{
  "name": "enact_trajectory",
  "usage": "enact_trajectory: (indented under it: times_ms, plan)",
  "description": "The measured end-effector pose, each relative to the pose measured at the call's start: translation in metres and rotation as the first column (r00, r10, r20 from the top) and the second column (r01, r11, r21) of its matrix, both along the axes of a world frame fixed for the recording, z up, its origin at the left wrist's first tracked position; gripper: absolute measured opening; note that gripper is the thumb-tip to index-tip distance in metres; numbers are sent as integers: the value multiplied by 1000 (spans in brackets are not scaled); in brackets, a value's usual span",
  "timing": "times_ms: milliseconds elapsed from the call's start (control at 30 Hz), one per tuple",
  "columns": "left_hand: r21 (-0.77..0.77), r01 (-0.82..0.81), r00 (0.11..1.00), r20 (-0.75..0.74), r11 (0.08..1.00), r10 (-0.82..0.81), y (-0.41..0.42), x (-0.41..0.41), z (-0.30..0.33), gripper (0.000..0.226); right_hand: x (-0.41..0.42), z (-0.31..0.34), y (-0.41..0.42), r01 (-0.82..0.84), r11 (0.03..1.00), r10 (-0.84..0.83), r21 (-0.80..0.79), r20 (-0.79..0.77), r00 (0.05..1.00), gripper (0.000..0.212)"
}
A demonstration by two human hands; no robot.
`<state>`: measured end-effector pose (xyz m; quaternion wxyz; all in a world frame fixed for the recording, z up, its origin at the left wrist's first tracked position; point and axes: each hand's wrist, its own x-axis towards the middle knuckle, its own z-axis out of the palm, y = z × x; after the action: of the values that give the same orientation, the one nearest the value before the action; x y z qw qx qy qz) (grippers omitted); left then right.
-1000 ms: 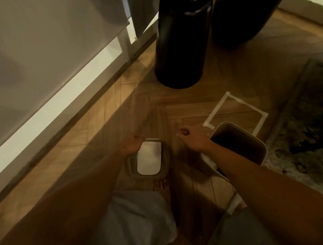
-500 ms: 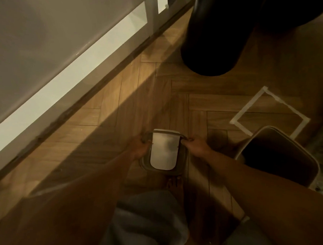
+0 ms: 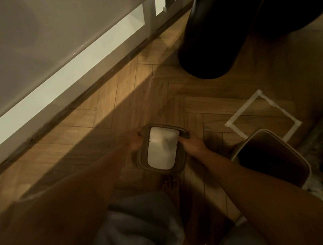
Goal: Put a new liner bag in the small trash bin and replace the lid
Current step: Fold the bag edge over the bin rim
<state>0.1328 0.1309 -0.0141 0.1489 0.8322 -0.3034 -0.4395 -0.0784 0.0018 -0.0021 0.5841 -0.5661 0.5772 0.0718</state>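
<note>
Herringbone wood floor, dim light: both hands clasp the grey-rimmed bin lid with white flap centre frame, left hand and right hand closed on opposite edges to keep it level, open beige plastic bin waiting lower right.

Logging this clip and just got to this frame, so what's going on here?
A person crouched over a wooden floor holds the bin lid with both hands: the left hand at its left edge, the right hand at its right edge. The small trash bin stands open to their right, beside a taped square. Its inside looks dark; whether a liner is in cannot be told. The lid is not on yet.
</note>
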Motion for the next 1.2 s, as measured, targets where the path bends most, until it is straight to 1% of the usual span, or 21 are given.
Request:
enact_trajectory:
  times_ms: [100,167,233,333,400,467,533,600,633,700,733,800,867,933,1000,1100,1200]
  plan:
    - [-174,-63,998,-13,983,61,-14,2,30,26,-1,27,-10,35,991,-31,-127,34,999,59]
    - [-251,-68,997,16,966,75,-24,0,53,22,-4,47,-20,63,984,-50,-169,78,996,56]
    - [-322,-80,995,30,943,94,-32,-3,75,25,-10,70,-31,69,973,-53,-220,82,995,60]
    - [-398,-117,987,56,910,151,-45,-15,114,37,-28,108,-45,144,950,-101,-278,162,982,67]
    - [-458,-130,986,36,880,164,-55,-26,137,37,-42,134,-49,170,925,-113,-340,183,977,71]
    - [-485,-149,983,19,862,180,-63,-41,161,38,-60,159,-53,176,894,-101,-413,199,975,70]
    - [-501,-162,984,-12,850,180,-71,-57,182,39,-80,181,-52,168,873,-80,-458,207,975,64]
    - [-527,-154,987,-39,836,157,-76,-75,200,37,-102,199,-46,118,860,-23,-497,192,981,60]
    - [-551,-148,988,-52,821,144,-78,-85,207,35,-112,205,-43,53,842,36,-538,153,987,60]
    - [-595,-116,993,-68,795,95,-82,-109,218,27,-130,215,-34,-124,766,162,-630,2,987,63]
    - [-609,-91,996,-69,788,62,-84,-122,223,25,-137,220,-28,-184,728,199,-661,-53,979,66]
    - [-628,-63,997,-72,776,22,-89,-146,229,24,-148,231,-12,-212,705,232,-676,-63,971,69]
    - [-637,-42,998,-67,769,-1,-96,-174,236,23,-165,241,7,-169,732,234,-660,12,972,66]
    - [-632,23,998,-37,774,-60,-107,-212,242,23,-193,246,22,-123,757,218,-641,70,973,66]
    - [-619,36,997,-36,785,-74,-115,-231,245,25,-202,250,29,-133,782,239,-609,96,966,66]
    - [-608,-37,996,-89,793,-23,-124,-235,245,23,-197,258,29,-162,830,299,-533,181,937,50]
    - [-588,-20,994,-98,809,-46,-135,-254,241,17,-212,258,26,-112,810,270,-575,196,943,31]
